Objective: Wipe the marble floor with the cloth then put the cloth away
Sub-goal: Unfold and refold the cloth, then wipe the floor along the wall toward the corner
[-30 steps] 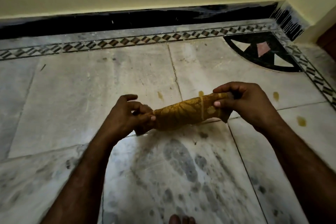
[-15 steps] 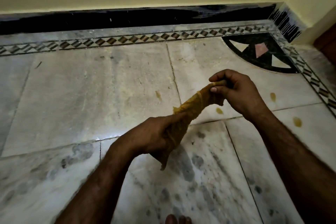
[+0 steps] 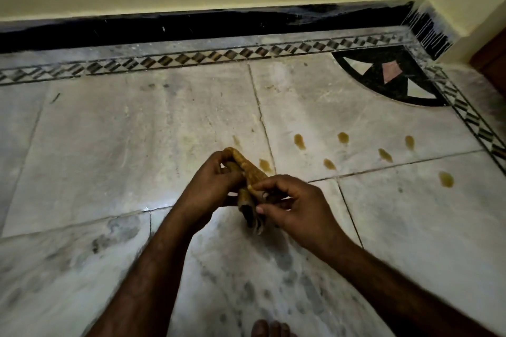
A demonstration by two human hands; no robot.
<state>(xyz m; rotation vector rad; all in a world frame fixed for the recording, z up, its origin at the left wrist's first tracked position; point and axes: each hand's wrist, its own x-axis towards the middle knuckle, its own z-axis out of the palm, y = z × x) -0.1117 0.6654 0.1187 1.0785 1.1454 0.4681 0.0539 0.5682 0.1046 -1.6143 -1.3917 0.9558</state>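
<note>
A yellow-brown cloth [image 3: 250, 172], rolled and folded over, is held in the air above the marble floor [image 3: 137, 145]. My left hand [image 3: 210, 186] grips its upper part from the left. My right hand [image 3: 295, 205] pinches its lower part from the right, and the dark lower end of the cloth hangs down between the hands. Several yellowish stains lie on the floor to the right of the hands, among them a stain [image 3: 299, 141] and a larger stain [image 3: 446, 179].
A black skirting [image 3: 191, 24] runs along the yellow wall at the back. A patterned border strip [image 3: 191, 57] and a black corner inlay [image 3: 388, 76] mark the floor's edge. Toes of a foot [image 3: 269, 328] show at the bottom. A brown door edge [image 3: 492, 63] stands far right.
The cloth was stretched out between the hands; now both hands have come together and the cloth is folded up between them. The view shifted, showing more stains on the right.
</note>
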